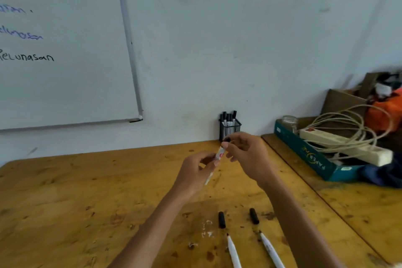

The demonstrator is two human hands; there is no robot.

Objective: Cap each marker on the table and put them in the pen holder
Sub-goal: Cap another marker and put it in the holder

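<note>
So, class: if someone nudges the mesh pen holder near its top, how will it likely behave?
The pen holder looks like light wire mesh, so it probably slides easily. Tall markers make it top-heavy, so it might tip, though the wall behind should stop a backward fall.

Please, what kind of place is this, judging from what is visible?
Probably an office or classroom workroom. A whiteboard with handwritten words hangs on the wall, a mesh pen holder with markers stands on a worn wooden table, and a box holds a power strip with cables.
</note>
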